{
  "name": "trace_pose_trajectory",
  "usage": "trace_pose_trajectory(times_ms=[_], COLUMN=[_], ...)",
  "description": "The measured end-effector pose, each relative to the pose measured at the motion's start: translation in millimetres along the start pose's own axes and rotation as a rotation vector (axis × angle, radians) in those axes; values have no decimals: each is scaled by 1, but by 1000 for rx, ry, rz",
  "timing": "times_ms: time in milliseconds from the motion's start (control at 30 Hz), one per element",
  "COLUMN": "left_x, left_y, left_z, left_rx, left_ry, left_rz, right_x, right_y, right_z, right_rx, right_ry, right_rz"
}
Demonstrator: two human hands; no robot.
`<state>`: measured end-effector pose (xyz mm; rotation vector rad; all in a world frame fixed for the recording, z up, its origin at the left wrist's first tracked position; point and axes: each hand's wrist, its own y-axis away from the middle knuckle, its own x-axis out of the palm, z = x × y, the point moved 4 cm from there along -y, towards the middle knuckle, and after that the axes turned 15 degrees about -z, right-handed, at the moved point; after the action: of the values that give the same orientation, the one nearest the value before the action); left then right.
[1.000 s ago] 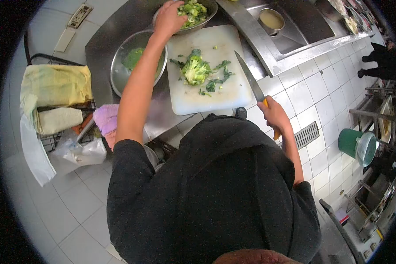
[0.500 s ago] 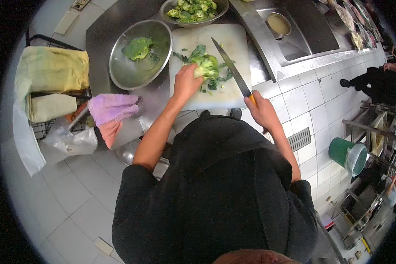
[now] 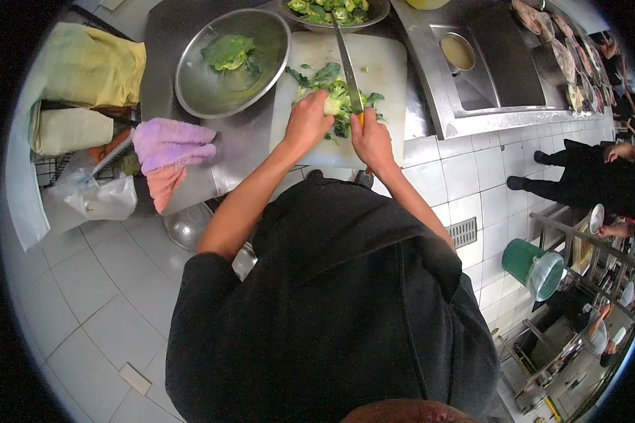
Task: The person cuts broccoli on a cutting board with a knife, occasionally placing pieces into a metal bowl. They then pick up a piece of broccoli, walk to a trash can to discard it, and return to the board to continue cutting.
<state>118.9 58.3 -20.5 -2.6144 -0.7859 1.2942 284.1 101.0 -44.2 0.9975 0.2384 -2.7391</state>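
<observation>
My left hand (image 3: 308, 123) is closed on a head of broccoli (image 3: 338, 99) lying on the white cutting board (image 3: 390, 67). The yellow handle of a long knife (image 3: 348, 67) is in my right hand (image 3: 372, 142). Its blade points away from me, along the right side of the broccoli. Cut leaves (image 3: 324, 72) lie around the head. Left of the board, a metal bowl (image 3: 190, 88) holds a leafy green piece (image 3: 228, 52). Behind the board sits a second bowl (image 3: 324, 28) with several broccoli pieces.
A sink (image 3: 441, 92) with a round container (image 3: 458, 52) is at the right. Purple (image 3: 169, 143) and yellow (image 3: 99, 63) cloths lie at the left. A person in black (image 3: 600, 173) stands at the far right, near a green bin (image 3: 521, 261).
My right hand has brought the knife left, against the broccoli. The view has shifted, and the person in black at the far right now shows more fully.
</observation>
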Motion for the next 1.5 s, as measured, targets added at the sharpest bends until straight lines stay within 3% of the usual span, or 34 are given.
trace_pose_trajectory(times_ms=[367, 400, 500, 633, 667, 800, 933, 1100, 1233, 1300, 1400, 1500], left_x=[-2, 1, 1, 1, 0, 3, -5, -5, 1, 2, -4, -9], left_y=[-1, -1, -3, -2, -4, -7, -9, -19, -18, -10, 3, 6], left_z=[6, 8, 5, 8, 8, 12, 9, 15, 27, 31, 28, 23], left_rx=[-48, -50, -45, -69, -63, -101, -169, -85, 136, 301, 172, 124], left_ry=[0, -1, -33, -17, -6, -53, -22, 0, 18, 13, 154, 168], left_rz=[15, 15, 26, 12, -6, 13, -22, -45, -62, -85, 13, -71], right_x=[-32, -18, 19, 5, -1, -15, -8, -10, -34, -39, -39, -23], right_y=[-16, -14, -9, -16, -17, -25, -39, -39, -20, -6, 0, -3], right_z=[45, 33, -2, 5, 10, 9, -31, -46, -16, -8, 4, 1], right_rx=[77, -14, -219, 61, -42, 74, 47, 28, 164, 83, 3, -8], right_ry=[-14, 5, 91, 136, 91, 118, 141, 147, 78, 99, 85, 66], right_rz=[-121, -35, -91, 82, 90, 63, 19, -32, 29, 54, 79, 104])
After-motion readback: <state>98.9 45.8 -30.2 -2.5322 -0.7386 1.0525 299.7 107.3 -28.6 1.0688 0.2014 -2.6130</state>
